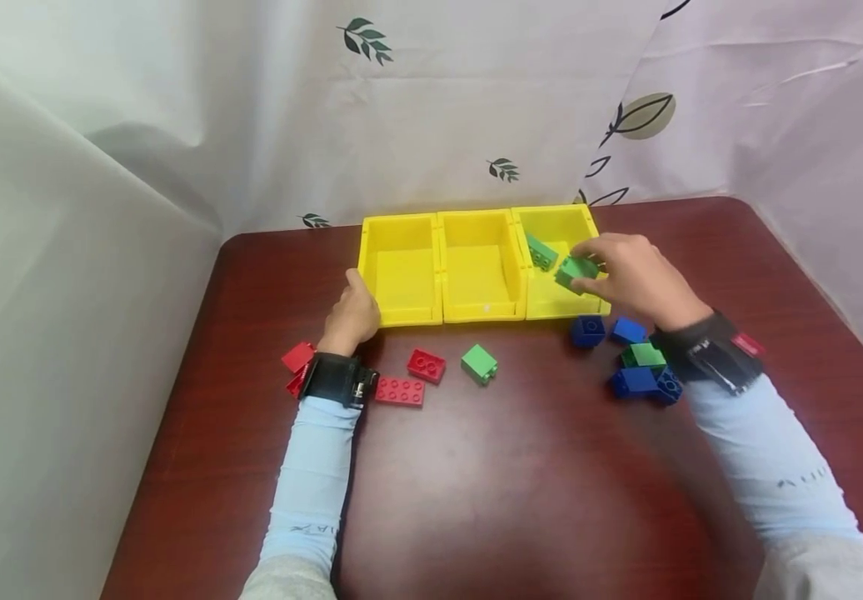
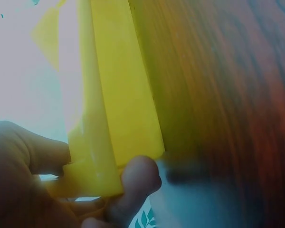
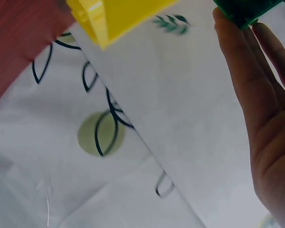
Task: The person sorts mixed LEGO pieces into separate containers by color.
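Observation:
In the head view my right hand (image 1: 640,275) pinches a green toy brick (image 1: 576,272) between thumb and fingers, over the right compartment of a yellow three-part bin (image 1: 441,312). Another green brick (image 1: 541,252) lies inside that compartment. The right wrist view shows the held brick (image 3: 244,10) at the fingertips, cut off by the frame edge. My left hand (image 1: 352,317) grips the left wall of the bin near its front corner. In the left wrist view, thumb and fingers of the left hand (image 2: 33,175) close round the yellow edge (image 2: 92,137).
Red bricks (image 1: 400,392) lie near the left wrist, some partly behind it. A loose green brick (image 1: 480,364) sits in front of the middle compartment. Blue bricks (image 1: 635,382) and a green one (image 1: 644,356) cluster by the right wrist. A patterned curtain (image 1: 431,108) hangs behind the table.

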The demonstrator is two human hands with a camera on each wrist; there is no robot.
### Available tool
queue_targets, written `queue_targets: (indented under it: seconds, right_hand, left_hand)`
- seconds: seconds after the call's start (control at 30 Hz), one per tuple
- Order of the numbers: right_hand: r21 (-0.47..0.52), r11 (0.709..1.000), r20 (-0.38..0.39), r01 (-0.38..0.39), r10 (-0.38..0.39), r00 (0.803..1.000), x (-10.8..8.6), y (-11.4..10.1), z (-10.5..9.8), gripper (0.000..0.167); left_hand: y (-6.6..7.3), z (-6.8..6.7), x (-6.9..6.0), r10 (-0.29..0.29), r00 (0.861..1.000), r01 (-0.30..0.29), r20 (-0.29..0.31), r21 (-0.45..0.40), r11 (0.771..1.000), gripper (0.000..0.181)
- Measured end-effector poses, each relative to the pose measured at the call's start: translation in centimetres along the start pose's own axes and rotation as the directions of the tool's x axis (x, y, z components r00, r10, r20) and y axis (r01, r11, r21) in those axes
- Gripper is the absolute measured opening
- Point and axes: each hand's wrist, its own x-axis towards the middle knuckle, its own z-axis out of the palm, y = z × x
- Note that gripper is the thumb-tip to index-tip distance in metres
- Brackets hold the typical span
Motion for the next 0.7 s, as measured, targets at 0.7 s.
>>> queue_targets:
  seconds: [0.7]
  right_hand:
    - [-0.073,0.997,0.163,-0.036,0.047,0.985,9.7,1.8,5.2,0.034]
  left_hand:
    - [0.3,0.0,-0.2,-0.011,1.0,0.011,-0.003,0.003,1.0,0.05]
